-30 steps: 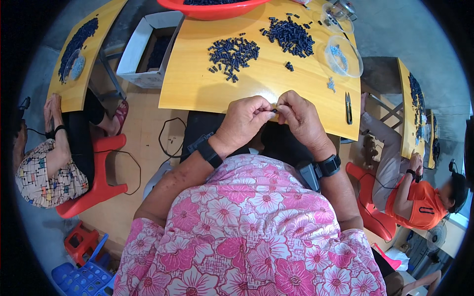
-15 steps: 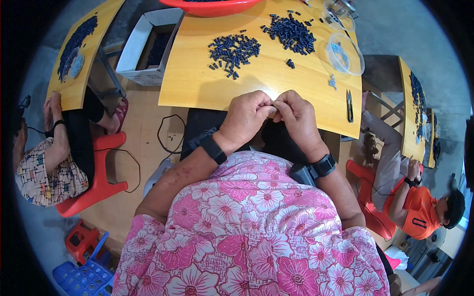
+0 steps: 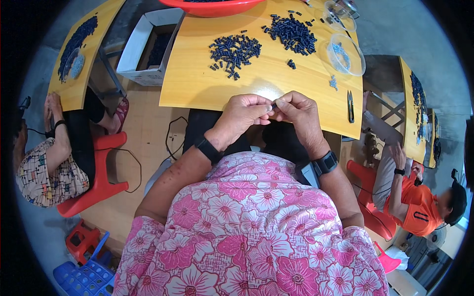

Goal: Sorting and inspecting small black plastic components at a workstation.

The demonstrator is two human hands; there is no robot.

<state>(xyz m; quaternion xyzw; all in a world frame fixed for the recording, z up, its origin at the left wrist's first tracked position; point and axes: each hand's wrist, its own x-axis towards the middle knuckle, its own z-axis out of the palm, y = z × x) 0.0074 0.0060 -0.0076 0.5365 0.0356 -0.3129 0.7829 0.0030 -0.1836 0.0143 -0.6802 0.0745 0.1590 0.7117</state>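
My left hand (image 3: 245,114) and my right hand (image 3: 299,113) meet at the near edge of the yellow table (image 3: 197,91). Between their fingertips sits a small black cylindrical part (image 3: 274,105), mostly covered by the thumbs and fingers. Both hands are closed in a pinch on it. Beyond them lie two heaps of similar black parts, a left heap (image 3: 235,52) and a right heap (image 3: 292,34), with a few loose pieces (image 3: 291,64) near the right one. Small pale pieces (image 3: 333,82) form a little pile to the right.
Thread snips (image 3: 350,106) lie at the table's right side, below a clear bowl (image 3: 347,55) of pale pieces. A red basin (image 3: 212,7) stands at the back, a white carton (image 3: 143,47) left of the table. Co-workers sit left (image 3: 54,163) and right (image 3: 414,207).
My fingers have shifted slightly, and the black part now shows between them. The co-worker on the right has moved an arm and leaned.
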